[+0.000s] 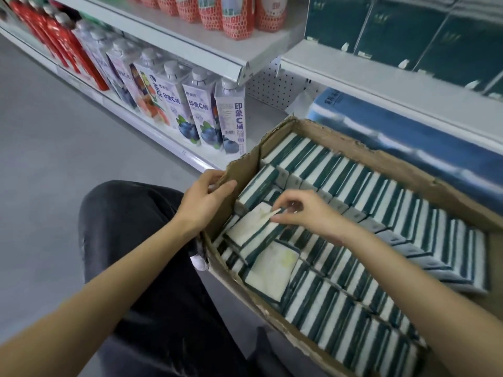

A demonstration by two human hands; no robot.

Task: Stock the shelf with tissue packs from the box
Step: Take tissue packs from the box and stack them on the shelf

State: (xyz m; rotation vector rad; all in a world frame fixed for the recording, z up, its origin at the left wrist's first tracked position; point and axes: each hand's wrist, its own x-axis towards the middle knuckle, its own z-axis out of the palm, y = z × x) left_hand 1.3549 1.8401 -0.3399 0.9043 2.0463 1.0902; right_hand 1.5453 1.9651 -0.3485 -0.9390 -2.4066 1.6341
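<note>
An open cardboard box (386, 156) stands in front of the shelf, packed with several rows of green-and-white tissue packs (362, 194). A few packs lie loose and tilted near its left end. My left hand (205, 198) grips the torn left flap of the box. My right hand (302, 210) is inside the box and pinches the top edge of a tilted tissue pack (253, 227). Dark green tissue packs (408, 31) stand on the upper right shelf.
Blue-wrapped packs (408, 131) lie on the low shelf (381, 80) behind the box. Purple drink cartons (206, 110) and red bottles (54, 36) fill the shelf to the left. My knee in dark trousers (130, 213) is beside the box on the grey floor.
</note>
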